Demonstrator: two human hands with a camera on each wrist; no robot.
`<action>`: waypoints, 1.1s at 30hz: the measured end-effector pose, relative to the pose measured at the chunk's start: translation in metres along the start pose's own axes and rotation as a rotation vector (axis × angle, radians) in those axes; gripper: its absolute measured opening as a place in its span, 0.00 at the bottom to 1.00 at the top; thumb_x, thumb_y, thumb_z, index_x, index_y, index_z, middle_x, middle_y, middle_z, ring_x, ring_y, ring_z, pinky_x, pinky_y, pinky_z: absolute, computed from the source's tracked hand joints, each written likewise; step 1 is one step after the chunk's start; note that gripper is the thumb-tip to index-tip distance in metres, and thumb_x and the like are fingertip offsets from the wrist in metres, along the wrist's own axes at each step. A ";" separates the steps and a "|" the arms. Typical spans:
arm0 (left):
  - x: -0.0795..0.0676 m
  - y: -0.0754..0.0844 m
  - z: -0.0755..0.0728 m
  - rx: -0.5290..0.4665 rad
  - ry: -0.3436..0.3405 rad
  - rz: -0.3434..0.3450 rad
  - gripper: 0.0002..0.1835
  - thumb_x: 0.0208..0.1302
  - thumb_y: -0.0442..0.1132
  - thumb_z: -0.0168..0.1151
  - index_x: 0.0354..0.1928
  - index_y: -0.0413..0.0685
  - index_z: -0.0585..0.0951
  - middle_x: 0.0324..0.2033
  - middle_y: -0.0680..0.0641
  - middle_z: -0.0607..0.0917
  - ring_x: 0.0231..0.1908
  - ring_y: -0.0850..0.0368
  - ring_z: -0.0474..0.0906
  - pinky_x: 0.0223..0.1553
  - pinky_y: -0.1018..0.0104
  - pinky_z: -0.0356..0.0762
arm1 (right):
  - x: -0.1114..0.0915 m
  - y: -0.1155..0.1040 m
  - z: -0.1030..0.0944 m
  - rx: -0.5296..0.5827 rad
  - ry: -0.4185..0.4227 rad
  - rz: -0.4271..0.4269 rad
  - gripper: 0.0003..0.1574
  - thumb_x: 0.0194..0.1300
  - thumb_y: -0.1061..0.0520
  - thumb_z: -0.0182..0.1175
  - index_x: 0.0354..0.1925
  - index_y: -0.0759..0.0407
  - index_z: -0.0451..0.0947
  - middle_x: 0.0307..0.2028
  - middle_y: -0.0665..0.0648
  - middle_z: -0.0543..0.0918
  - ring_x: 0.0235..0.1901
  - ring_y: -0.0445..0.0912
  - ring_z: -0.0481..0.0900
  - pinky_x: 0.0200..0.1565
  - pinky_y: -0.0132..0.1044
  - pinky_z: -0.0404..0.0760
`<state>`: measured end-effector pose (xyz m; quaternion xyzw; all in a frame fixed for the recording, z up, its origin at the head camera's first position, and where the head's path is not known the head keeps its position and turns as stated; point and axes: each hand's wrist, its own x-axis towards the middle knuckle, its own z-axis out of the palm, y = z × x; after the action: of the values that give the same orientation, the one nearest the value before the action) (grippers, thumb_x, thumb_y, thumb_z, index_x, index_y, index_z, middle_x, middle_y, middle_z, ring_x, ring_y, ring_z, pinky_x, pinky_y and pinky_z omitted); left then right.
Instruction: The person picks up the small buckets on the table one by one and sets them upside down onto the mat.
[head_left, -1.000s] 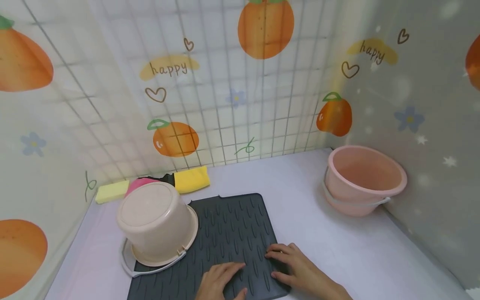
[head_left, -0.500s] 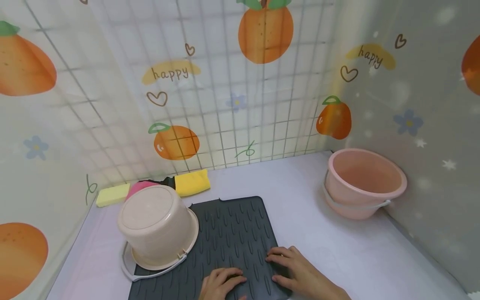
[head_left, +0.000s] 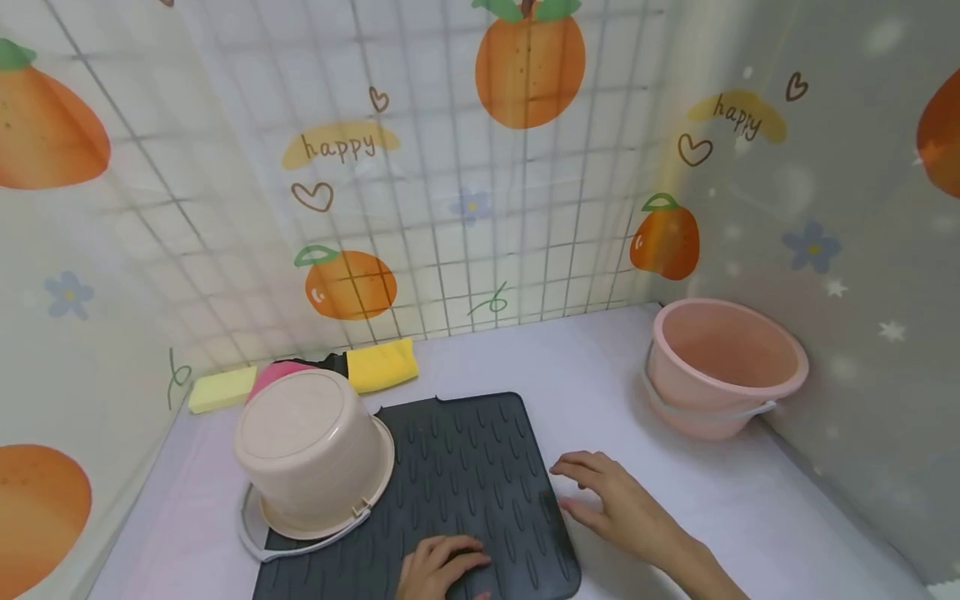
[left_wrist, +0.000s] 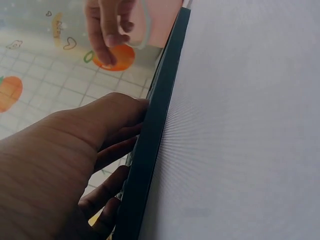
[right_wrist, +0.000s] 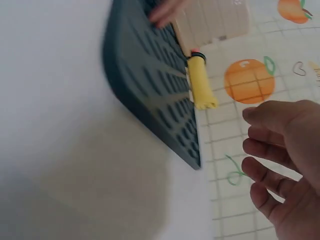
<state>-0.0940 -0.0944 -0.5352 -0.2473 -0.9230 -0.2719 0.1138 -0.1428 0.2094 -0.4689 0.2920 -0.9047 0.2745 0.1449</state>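
Observation:
A dark ribbed rubber mat (head_left: 480,483) lies flat on the white table. My left hand (head_left: 442,568) rests on its near part with fingertips touching the ribs; in the left wrist view that hand (left_wrist: 100,135) lies along the mat's edge (left_wrist: 155,115). Off the mat's right edge hovers my right hand (head_left: 626,508), fingers loosely bent and apart, holding nothing. The right wrist view shows the same hand (right_wrist: 285,160) with a gap between it and the mat (right_wrist: 155,85). An upside-down beige bucket (head_left: 311,454) covers the mat's left part, its grey handle (head_left: 322,546) lying down.
An upright pink bucket (head_left: 723,367) stands at the right by the curtain. Behind the beige bucket lie a pale yellow sponge-like block (head_left: 222,390), something pink (head_left: 273,375) and a yellow folded cloth-like item (head_left: 382,365). A curtain printed with oranges (head_left: 351,285) encloses the table.
My right hand has left the mat's right edge, moving up and to the right. The left hand's fingers have come closer together on the mat. The buckets have stayed put.

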 end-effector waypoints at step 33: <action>0.001 -0.003 -0.009 -0.138 -0.084 -0.052 0.14 0.59 0.53 0.72 0.47 0.73 0.85 0.53 0.67 0.78 0.52 0.60 0.70 0.47 0.45 0.68 | 0.040 0.060 -0.132 -0.418 0.248 0.063 0.29 0.48 0.62 0.78 0.49 0.68 0.82 0.46 0.67 0.83 0.46 0.63 0.79 0.47 0.62 0.77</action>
<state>-0.0954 -0.1010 -0.5288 -0.2416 -0.9122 -0.3270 0.0507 -0.1975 0.3092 -0.3701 0.1912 -0.9258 0.1192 0.3036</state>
